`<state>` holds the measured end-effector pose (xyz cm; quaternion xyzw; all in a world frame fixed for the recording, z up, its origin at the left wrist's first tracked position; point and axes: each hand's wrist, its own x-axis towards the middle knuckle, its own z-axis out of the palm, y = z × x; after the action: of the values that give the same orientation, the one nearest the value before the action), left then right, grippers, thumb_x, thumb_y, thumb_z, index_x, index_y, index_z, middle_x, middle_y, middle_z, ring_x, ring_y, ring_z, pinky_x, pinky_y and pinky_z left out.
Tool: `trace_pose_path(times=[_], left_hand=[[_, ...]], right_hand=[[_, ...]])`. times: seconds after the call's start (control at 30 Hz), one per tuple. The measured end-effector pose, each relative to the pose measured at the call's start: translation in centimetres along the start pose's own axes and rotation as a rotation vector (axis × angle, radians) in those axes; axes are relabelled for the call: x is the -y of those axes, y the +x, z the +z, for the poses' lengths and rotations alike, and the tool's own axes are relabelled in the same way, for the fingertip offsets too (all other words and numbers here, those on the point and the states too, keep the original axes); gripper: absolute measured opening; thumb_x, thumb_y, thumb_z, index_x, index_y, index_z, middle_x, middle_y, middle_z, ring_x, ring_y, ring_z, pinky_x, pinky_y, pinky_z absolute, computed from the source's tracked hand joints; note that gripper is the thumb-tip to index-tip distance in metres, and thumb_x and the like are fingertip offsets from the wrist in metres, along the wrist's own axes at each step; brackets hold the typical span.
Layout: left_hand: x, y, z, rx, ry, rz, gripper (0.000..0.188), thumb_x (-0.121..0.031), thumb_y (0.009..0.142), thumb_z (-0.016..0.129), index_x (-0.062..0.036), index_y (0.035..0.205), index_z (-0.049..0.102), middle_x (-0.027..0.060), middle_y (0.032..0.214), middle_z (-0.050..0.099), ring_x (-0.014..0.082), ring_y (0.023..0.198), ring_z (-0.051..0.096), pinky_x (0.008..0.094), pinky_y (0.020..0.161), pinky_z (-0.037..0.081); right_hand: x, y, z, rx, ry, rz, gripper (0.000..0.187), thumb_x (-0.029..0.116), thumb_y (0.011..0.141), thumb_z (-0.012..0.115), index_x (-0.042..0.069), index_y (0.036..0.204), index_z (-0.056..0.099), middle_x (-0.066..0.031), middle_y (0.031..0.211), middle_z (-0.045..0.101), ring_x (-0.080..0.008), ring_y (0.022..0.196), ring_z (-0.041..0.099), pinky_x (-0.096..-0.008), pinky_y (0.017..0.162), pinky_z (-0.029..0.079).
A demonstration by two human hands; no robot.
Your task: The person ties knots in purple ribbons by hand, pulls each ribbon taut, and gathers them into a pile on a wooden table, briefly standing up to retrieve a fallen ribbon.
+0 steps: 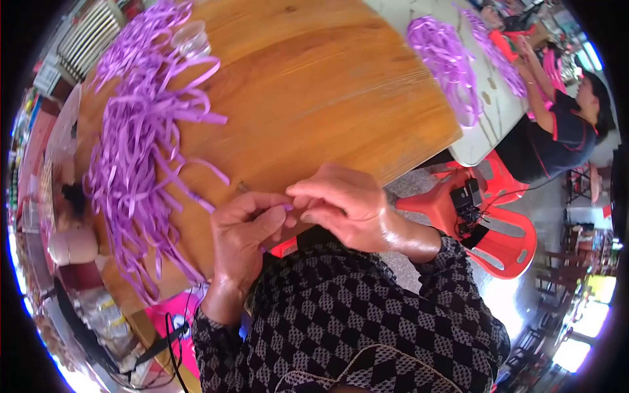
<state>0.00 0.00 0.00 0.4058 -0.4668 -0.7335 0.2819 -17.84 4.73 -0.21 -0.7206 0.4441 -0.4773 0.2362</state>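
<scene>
My left hand is closed in a pinch near the front edge of the wooden table. A small bit of purple ribbon shows between its thumb and fingers. Right against it, my right hand has its fingers bent and drawn together, the tips meeting those of the left. Whatever lies in the right fingertips is too small to make out. A large heap of purple ribbon spreads along the left of the table, with loose ends reaching toward my left hand.
A clear plastic cup sits by the heap on the wooden table. More purple ribbon hangs over the far right corner onto a white table. Red plastic stools hold black equipment; a person works at far right.
</scene>
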Motion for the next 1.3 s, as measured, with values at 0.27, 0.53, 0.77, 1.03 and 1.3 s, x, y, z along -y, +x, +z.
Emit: trace_pose_path(times=[0.27, 0.53, 0.77, 1.03, 1.3], left_hand=[[0.4, 0.3, 0.2, -0.069, -0.11, 0.033, 0.012, -0.007, 0.079, 0.062, 0.0027, 0.084, 0.06, 0.0068, 0.065, 0.06, 0.0063, 0.048, 0.047, 0.0158, 0.043, 0.032], [0.7, 0.3, -0.1, 0.005, -0.11, -0.023, 0.018, -0.015, 0.081, 0.063, 0.0026, 0.082, 0.058, 0.0053, 0.064, 0.059, 0.0049, 0.045, 0.044, 0.0163, 0.039, 0.032], [0.7, 0.4, -0.3, 0.054, -0.117, -0.055, 0.019, -0.018, 0.08, 0.064, 0.0007, 0.081, 0.058, 0.0036, 0.063, 0.058, 0.0042, 0.047, 0.045, 0.0157, 0.041, 0.033], [-0.8, 0.2, -0.9, 0.062, -0.029, -0.181, 0.016, -0.013, 0.074, 0.067, 0.0005, 0.074, 0.058, 0.0029, 0.058, 0.055, 0.0055, 0.047, 0.046, 0.016, 0.042, 0.032], [-1.1, 0.1, -1.5, 0.093, 0.0, -0.164, 0.014, -0.013, 0.077, 0.064, 0.0002, 0.076, 0.058, 0.002, 0.063, 0.057, 0.0051, 0.054, 0.05, 0.0161, 0.048, 0.036]], right_hand=[[-1.3, 0.8, 1.3, -0.119, 0.004, -0.088, 0.018, 0.0, 0.068, 0.068, 0.001, 0.085, 0.06, -0.0078, 0.073, 0.059, -0.0202, 0.063, 0.056, -0.0279, 0.05, 0.043], [-1.7, 0.4, 1.5, -0.05, -0.038, -0.062, 0.017, -0.001, 0.071, 0.065, 0.001, 0.085, 0.056, -0.0076, 0.073, 0.058, -0.0218, 0.061, 0.055, -0.0288, 0.052, 0.042], [-1.3, 0.9, 1.7, -0.034, 0.139, 0.004, 0.021, 0.0, 0.068, 0.069, 0.0, 0.085, 0.057, -0.0082, 0.073, 0.057, -0.0202, 0.063, 0.055, -0.0278, 0.051, 0.042], [-1.3, 0.5, 0.8, 0.098, 0.148, 0.028, 0.02, -0.001, 0.066, 0.071, 0.004, 0.078, 0.056, -0.0056, 0.072, 0.056, -0.0189, 0.06, 0.054, -0.0276, 0.05, 0.043], [-1.5, 0.6, 0.8, 0.127, 0.155, 0.007, 0.021, -0.006, 0.066, 0.066, 0.004, 0.078, 0.053, -0.006, 0.073, 0.055, -0.0182, 0.06, 0.052, -0.0276, 0.05, 0.042]])
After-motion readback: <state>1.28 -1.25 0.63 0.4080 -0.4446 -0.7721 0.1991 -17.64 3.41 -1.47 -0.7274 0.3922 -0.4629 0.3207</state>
